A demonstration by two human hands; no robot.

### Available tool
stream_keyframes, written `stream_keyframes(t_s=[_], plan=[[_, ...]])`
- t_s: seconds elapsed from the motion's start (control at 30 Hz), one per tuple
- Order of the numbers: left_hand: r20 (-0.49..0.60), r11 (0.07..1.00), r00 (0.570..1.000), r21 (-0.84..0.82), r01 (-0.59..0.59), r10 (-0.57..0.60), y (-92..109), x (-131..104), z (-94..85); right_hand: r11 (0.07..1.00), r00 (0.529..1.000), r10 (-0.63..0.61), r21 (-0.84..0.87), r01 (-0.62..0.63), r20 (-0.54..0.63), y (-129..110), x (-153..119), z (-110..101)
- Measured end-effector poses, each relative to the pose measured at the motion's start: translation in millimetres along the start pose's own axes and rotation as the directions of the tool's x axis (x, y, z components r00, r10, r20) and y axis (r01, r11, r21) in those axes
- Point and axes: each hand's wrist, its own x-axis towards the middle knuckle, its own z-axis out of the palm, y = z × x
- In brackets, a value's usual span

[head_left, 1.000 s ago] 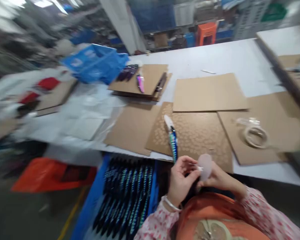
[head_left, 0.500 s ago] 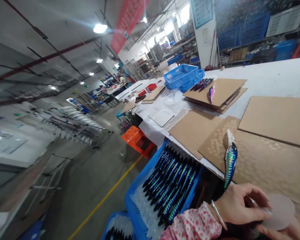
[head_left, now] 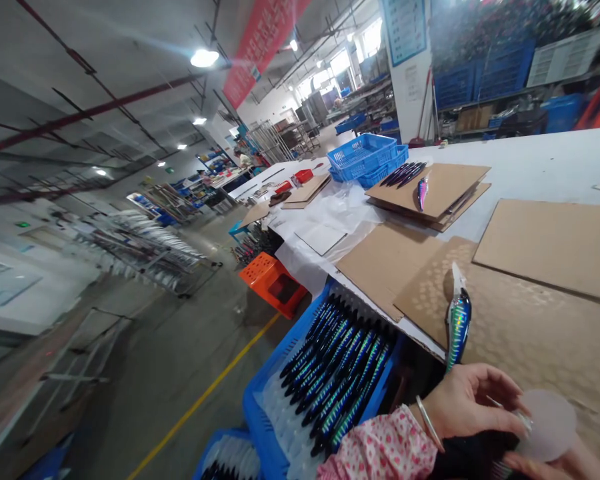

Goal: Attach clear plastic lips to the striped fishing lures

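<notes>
My left hand [head_left: 473, 403], with a bangle at the wrist, curls its fingers closed on a small shiny clear piece [head_left: 525, 421]. My right hand [head_left: 565, 465] is partly cut off at the lower right corner, close to the left fingertips. Between the hands shows a round translucent disc [head_left: 549, 425]; how it is held is hidden. A dark striped bit [head_left: 501, 469] appears beneath the fingers, too covered to name. Just beyond my left hand, a blue-green fishing lure [head_left: 459, 320] with a clear lip lies on brown cardboard [head_left: 525, 327].
Left of my sleeve, a blue crate [head_left: 260, 407] holds rows of similar lures. Farther along the white table are stacked cardboard [head_left: 445, 190] with a pink lure [head_left: 423, 192] and dark lures, and blue baskets [head_left: 360, 157]. An orange stool [head_left: 270, 280] stands on the floor.
The view has shifted slightly. Both hands stay close together, with the disc and the small shiny piece still between them; my left fingers look slightly more spread.
</notes>
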Motion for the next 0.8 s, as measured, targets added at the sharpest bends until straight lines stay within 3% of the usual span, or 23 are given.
stream_keyframes(t_s=[0.1,0.23,0.43,0.6,0.73,0.8], plan=[[-0.029,0.993,0.997,0.098,-0.062,0.065,7.4,-5.8,5.0,1.000,0.998,0.017,-0.024,-0.016,0.068,-39.9,4.0,-2.6],[-0.063,0.890,0.969,0.412,-0.194,0.240,19.9,-10.2,6.3,0.998,0.989,-0.055,-0.004,0.056,0.138,-70.9,16.7,-3.8],[0.037,0.672,0.901,0.653,-0.349,0.432,9.8,-2.8,-2.5,0.985,0.979,-0.160,-0.038,0.166,0.123,-65.0,29.2,-7.9],[0.029,0.492,0.776,0.758,-0.428,0.630,-4.2,-4.2,-2.1,0.980,0.974,-0.180,-0.055,0.189,0.135,-67.8,30.1,-8.7],[0.143,0.299,0.705,0.834,-0.464,0.695,-3.5,-3.6,-2.1,0.974,0.968,-0.205,-0.070,0.217,0.146,-69.7,33.8,-9.4],[0.170,0.252,0.691,0.848,-0.466,0.703,-1.7,-3.2,-2.0,0.973,0.967,-0.206,-0.075,0.219,0.150,-70.9,35.7,-9.5]])
